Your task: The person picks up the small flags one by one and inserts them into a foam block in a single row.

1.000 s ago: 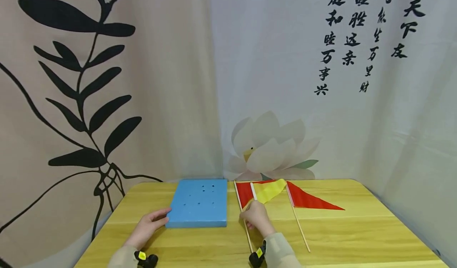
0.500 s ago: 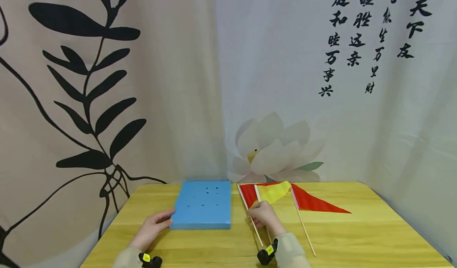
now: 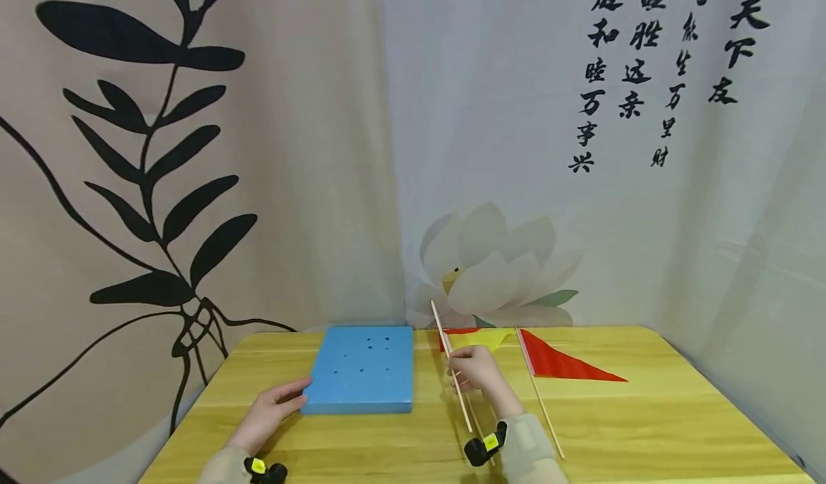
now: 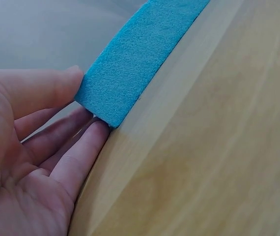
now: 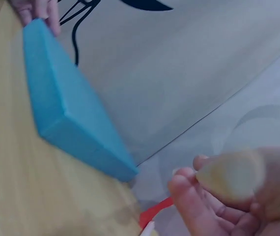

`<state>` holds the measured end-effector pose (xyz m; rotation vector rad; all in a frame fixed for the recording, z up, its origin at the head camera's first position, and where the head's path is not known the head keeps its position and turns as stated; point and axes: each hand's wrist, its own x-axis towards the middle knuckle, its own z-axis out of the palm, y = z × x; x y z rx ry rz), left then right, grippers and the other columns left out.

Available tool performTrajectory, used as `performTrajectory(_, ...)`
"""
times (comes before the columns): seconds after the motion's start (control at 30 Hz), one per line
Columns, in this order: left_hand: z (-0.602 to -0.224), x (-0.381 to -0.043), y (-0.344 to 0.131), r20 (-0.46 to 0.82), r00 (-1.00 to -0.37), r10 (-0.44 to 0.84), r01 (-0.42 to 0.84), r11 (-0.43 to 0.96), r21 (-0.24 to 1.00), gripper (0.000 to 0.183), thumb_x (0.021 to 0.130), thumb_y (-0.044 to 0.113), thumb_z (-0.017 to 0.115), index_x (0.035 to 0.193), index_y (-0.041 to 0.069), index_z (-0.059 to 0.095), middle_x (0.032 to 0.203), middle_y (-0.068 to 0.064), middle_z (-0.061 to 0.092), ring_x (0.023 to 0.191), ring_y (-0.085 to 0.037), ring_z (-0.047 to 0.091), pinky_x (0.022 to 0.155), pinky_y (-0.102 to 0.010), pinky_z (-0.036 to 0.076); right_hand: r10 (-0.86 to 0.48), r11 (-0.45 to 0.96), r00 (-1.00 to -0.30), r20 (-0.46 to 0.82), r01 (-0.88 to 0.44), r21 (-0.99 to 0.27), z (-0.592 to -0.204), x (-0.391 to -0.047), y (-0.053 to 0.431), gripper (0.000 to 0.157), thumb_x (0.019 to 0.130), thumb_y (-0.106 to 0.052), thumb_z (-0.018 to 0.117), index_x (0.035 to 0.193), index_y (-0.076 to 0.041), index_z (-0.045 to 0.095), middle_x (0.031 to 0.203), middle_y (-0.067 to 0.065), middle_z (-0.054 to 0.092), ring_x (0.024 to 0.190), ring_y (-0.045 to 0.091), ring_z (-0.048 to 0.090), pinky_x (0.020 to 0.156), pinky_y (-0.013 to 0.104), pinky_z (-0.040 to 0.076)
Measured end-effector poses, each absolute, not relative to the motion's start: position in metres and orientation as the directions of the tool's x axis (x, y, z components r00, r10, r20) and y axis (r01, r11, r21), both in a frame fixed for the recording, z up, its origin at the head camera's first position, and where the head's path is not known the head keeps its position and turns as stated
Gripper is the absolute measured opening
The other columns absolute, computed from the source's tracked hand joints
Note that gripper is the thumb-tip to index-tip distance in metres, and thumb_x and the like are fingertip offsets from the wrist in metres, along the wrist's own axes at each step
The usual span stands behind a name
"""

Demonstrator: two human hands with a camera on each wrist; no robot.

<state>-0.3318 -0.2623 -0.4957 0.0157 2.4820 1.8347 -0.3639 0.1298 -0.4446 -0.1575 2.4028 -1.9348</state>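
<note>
My right hand [image 3: 479, 371] pinches the wooden stick [image 3: 460, 398] of a flag, its upper end raised and leaning left. In the right wrist view the stick's end [image 5: 240, 174] points at the camera, blurred, beside my fingertips [image 5: 179, 179]. Behind that hand a yellow flag [image 3: 488, 338] lies on the table, with red cloth [image 3: 463, 331] at its left. My left hand [image 3: 266, 414] touches the left edge of a blue foam board [image 3: 361, 391], which has several small holes on top. The left wrist view shows thumb and fingertips [image 4: 100, 130] against the board's corner.
A red triangular flag [image 3: 558, 361] on a thin stick lies right of my right hand. Everything rests on a wooden table [image 3: 671, 412]. Behind its far edge hangs a printed curtain [image 3: 323, 147] with plant shapes and writing.
My right hand has taken up the leftmost flag's stick, which lay on the table; its top now stands higher. The left hand stays at the board.
</note>
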Motion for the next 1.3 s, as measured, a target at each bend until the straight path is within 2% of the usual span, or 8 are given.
performTrajectory(0.23, -0.497, -0.331, -0.265, -0.048, -0.998, 0.030, -0.036, 0.305, 0.952, 0.052, 0.094, 0.028, 0.066, 0.137, 0.000, 0.055, 0.142, -0.022, 0.047, 0.126, -0.039, 0.047, 0.097, -0.048, 0.048, -0.065, 0.152, -0.993, 0.096, -0.105, -0.983, -0.420, -0.359, 0.127, 0.021, 0.090, -0.005, 0.062, 0.103, 0.011, 0.064, 0.074, 0.016, 0.065, 0.051, 0.018, 0.062, 0.051, 0.038, 0.059)
performTrajectory(0.47, -0.501, -0.326, -0.264, -0.057, -0.998, 0.025, -0.047, 0.306, 0.951, 0.052, 0.094, 0.026, 0.066, 0.137, -0.001, 0.055, 0.143, -0.023, 0.046, 0.127, -0.040, 0.046, 0.098, -0.049, 0.047, -0.029, 0.119, -0.987, 0.159, -0.162, -0.980, -0.403, -0.347, 0.124, 0.024, 0.091, -0.003, 0.062, 0.111, 0.010, 0.062, 0.075, 0.015, 0.065, 0.051, 0.020, 0.062, 0.051, 0.040, 0.059)
performTrajectory(0.6, -0.504, -0.324, -0.263, -0.050, -0.998, 0.025, -0.040, 0.305, 0.951, 0.052, 0.094, 0.026, 0.065, 0.136, -0.001, 0.055, 0.142, -0.024, 0.046, 0.127, -0.040, 0.046, 0.098, -0.048, 0.047, 0.007, 0.094, -0.978, 0.210, -0.208, -0.974, -0.398, -0.342, 0.121, 0.024, 0.089, -0.001, 0.062, 0.109, 0.010, 0.063, 0.074, 0.015, 0.064, 0.050, 0.021, 0.060, 0.050, 0.044, 0.059)
performTrajectory(0.77, -0.504, -0.324, -0.264, -0.052, -0.998, 0.034, -0.040, 0.299, 0.953, 0.052, 0.094, 0.027, 0.066, 0.137, -0.001, 0.054, 0.143, -0.023, 0.045, 0.127, -0.039, 0.047, 0.096, -0.045, 0.049, 0.036, 0.096, -0.971, 0.236, -0.232, -0.968, -0.392, -0.339, 0.116, 0.023, 0.088, -0.002, 0.064, 0.108, 0.008, 0.064, 0.073, 0.014, 0.063, 0.050, 0.024, 0.060, 0.047, 0.042, 0.058)
performTrajectory(1.0, -0.488, -0.327, -0.268, -0.008, -0.998, 0.061, 0.011, 0.309, 0.951, 0.052, 0.096, 0.024, 0.062, 0.140, -0.001, 0.050, 0.146, -0.023, 0.042, 0.129, -0.040, 0.043, 0.100, -0.046, 0.046, 0.013, 0.072, -0.962, 0.274, -0.272, -0.960, -0.382, -0.343, 0.108, 0.025, 0.091, -0.006, 0.064, 0.113, 0.005, 0.062, 0.081, 0.010, 0.064, 0.061, 0.022, 0.066, 0.052, 0.045, 0.059)
performTrajectory(1.17, -0.488, -0.331, -0.267, -0.013, -0.997, 0.078, 0.013, 0.319, 0.948, 0.052, 0.096, 0.024, 0.062, 0.140, -0.001, 0.050, 0.146, -0.023, 0.042, 0.130, -0.039, 0.044, 0.101, -0.047, 0.045, 0.043, 0.053, -0.960, 0.278, -0.275, -0.960, -0.379, -0.344, 0.104, 0.023, 0.091, -0.005, 0.065, 0.112, 0.003, 0.061, 0.084, 0.012, 0.064, 0.065, 0.026, 0.066, 0.052, 0.041, 0.059)
performTrajectory(1.3, -0.494, -0.332, -0.263, -0.020, -0.996, 0.083, 0.006, 0.302, 0.953, 0.050, 0.096, 0.022, 0.063, 0.139, -0.001, 0.052, 0.145, -0.023, 0.043, 0.130, -0.039, 0.043, 0.101, -0.046, 0.045, 0.052, 0.047, -0.952, 0.301, -0.299, -0.953, -0.378, -0.348, 0.099, 0.022, 0.091, -0.006, 0.065, 0.111, 0.001, 0.062, 0.084, 0.013, 0.064, 0.064, 0.022, 0.065, 0.052, 0.041, 0.059)
